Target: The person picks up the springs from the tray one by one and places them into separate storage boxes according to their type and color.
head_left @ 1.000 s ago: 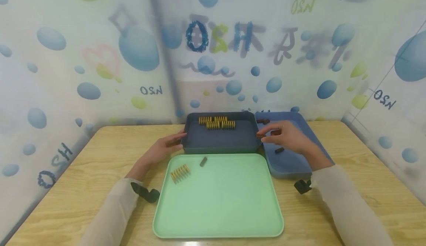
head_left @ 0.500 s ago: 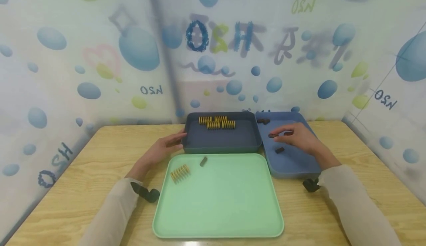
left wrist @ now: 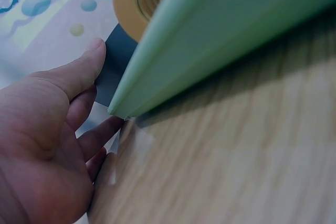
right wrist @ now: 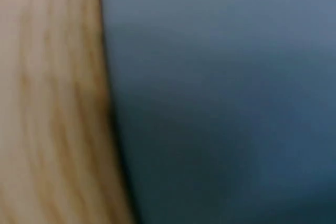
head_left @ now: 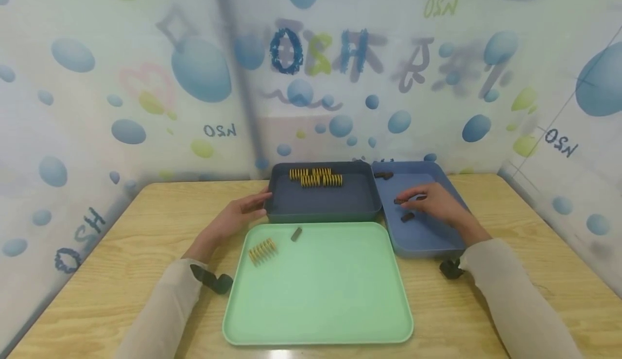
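Note:
My right hand (head_left: 437,205) is over the blue tray (head_left: 427,243), pinching a small dark brown coil spring (head_left: 398,201) between thumb and fingertips. Just in front of it lies another small brown spring (head_left: 407,217), and more brown ones (head_left: 384,175) lie at the tray's back left. At the dark tray (head_left: 325,205), the fingers of my left hand (head_left: 234,219) rest loosely extended against the left edge. Several yellow springs (head_left: 311,180) lie together toward that tray's back. The right wrist view is blurred and shows only tray and wood.
A light green tray (head_left: 320,289) sits in front, bearing one larger yellow spring (head_left: 263,251) and a small brown piece (head_left: 296,234). All the trays stand on a wooden table (head_left: 160,218), close to a patterned wall (head_left: 311,105).
My right hand has moved right, from the dark tray's right rim to over the blue tray, with the small brown spring, then slightly lower. The left hand stays in place.

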`<control>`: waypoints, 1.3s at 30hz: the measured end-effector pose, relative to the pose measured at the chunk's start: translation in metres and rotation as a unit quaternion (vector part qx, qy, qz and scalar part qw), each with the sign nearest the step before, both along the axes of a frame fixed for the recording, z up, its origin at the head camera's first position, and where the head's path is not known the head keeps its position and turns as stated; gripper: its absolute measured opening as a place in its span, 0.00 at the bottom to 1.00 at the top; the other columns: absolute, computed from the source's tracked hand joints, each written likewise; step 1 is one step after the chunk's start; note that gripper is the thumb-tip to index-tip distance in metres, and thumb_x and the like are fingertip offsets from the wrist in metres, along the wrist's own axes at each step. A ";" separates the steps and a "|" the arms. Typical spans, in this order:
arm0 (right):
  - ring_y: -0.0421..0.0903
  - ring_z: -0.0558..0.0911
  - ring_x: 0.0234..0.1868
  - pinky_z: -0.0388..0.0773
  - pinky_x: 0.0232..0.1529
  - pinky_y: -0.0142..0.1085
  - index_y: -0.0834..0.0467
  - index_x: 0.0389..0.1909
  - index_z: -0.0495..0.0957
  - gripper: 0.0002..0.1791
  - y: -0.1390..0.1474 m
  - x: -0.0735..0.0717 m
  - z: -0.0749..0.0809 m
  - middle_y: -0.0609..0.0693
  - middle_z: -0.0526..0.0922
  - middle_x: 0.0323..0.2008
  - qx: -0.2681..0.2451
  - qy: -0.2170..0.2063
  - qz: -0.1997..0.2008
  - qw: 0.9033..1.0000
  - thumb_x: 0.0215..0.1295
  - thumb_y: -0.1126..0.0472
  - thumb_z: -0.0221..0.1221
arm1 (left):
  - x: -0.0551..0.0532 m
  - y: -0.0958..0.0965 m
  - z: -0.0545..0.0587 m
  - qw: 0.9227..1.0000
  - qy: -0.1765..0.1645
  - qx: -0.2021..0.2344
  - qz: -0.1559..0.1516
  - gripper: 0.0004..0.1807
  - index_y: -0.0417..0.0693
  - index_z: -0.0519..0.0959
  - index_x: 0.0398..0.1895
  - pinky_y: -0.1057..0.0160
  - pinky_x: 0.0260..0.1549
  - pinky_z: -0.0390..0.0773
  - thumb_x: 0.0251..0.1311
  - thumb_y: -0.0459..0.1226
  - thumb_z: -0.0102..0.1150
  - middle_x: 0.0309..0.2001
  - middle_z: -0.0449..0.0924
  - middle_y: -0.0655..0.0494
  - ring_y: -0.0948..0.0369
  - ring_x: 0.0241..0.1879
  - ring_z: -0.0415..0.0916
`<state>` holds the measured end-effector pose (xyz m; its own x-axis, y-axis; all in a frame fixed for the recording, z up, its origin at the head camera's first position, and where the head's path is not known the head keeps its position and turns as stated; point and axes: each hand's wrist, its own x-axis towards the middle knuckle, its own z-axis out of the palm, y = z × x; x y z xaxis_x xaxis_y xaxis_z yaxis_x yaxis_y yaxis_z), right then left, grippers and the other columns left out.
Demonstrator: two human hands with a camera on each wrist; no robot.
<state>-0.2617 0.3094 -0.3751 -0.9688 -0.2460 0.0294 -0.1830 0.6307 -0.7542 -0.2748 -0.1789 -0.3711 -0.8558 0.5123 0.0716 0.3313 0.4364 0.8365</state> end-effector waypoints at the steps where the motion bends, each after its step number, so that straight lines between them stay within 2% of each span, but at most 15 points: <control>1: 0.52 0.81 0.49 0.78 0.45 0.42 0.56 0.47 0.84 0.15 0.000 0.000 -0.001 0.51 0.85 0.44 0.001 -0.002 0.001 1.000 0.60 0.55 0.66 | 0.000 0.000 0.000 1.000 -0.001 0.000 0.000 0.27 0.43 0.64 0.69 0.43 0.66 0.50 0.69 0.36 0.53 0.72 0.55 0.49 0.48 0.70 0.52; 6: 0.48 0.84 0.42 0.78 0.45 0.41 0.58 0.48 0.83 0.16 0.000 -0.002 -0.004 0.53 0.85 0.44 -0.010 -0.017 0.004 1.000 0.61 0.56 0.65 | 0.000 0.000 0.001 1.000 -0.001 0.001 -0.002 0.27 0.42 0.64 0.69 0.43 0.66 0.50 0.69 0.36 0.53 0.72 0.55 0.48 0.47 0.70 0.52; 13: 0.50 0.86 0.35 0.80 0.42 0.37 0.65 0.47 0.82 0.14 -0.002 -0.005 -0.007 0.58 0.84 0.44 -0.053 -0.040 0.023 0.998 0.60 0.65 0.64 | 0.000 -0.001 0.000 1.000 0.000 -0.001 -0.001 0.26 0.43 0.64 0.69 0.43 0.66 0.50 0.69 0.36 0.53 0.72 0.55 0.48 0.48 0.70 0.52; 17: 0.48 0.86 0.37 0.80 0.42 0.36 0.64 0.46 0.82 0.13 -0.004 -0.005 -0.009 0.57 0.85 0.43 -0.036 -0.041 0.016 0.998 0.60 0.66 0.64 | -0.001 -0.002 -0.001 1.000 0.001 -0.001 -0.001 0.26 0.43 0.64 0.69 0.42 0.66 0.49 0.69 0.36 0.53 0.72 0.55 0.48 0.48 0.70 0.51; 20: 0.48 0.84 0.41 0.80 0.42 0.37 0.62 0.45 0.84 0.13 -0.004 -0.005 -0.011 0.55 0.85 0.42 -0.008 -0.031 0.012 0.999 0.60 0.64 0.65 | -0.001 -0.002 -0.002 1.000 0.001 0.000 -0.001 0.26 0.44 0.64 0.69 0.42 0.66 0.49 0.69 0.36 0.53 0.72 0.55 0.48 0.48 0.70 0.51; 24: 0.51 0.80 0.49 0.77 0.43 0.38 0.60 0.44 0.85 0.12 -0.005 -0.003 -0.011 0.52 0.86 0.42 0.021 -0.016 0.013 1.000 0.59 0.61 0.66 | -0.001 -0.002 -0.002 1.000 0.001 0.000 0.000 0.26 0.44 0.64 0.69 0.42 0.66 0.49 0.69 0.36 0.53 0.72 0.55 0.48 0.48 0.70 0.51; 28: 0.53 0.78 0.51 0.77 0.44 0.39 0.60 0.44 0.85 0.13 -0.006 -0.002 -0.009 0.52 0.85 0.42 0.023 -0.020 0.011 0.999 0.60 0.61 0.66 | 0.000 -0.001 -0.002 1.000 0.002 0.001 -0.001 0.26 0.43 0.64 0.69 0.42 0.66 0.49 0.69 0.36 0.53 0.72 0.55 0.47 0.48 0.70 0.51; 39: 0.48 0.79 0.45 0.77 0.37 0.37 0.60 0.48 0.83 0.17 -0.005 -0.002 -0.006 0.54 0.84 0.46 0.029 -0.038 -0.008 0.999 0.59 0.58 0.66 | -0.002 -0.001 -0.002 1.000 0.001 0.005 -0.006 0.27 0.43 0.64 0.69 0.42 0.66 0.49 0.69 0.36 0.53 0.72 0.55 0.47 0.48 0.70 0.51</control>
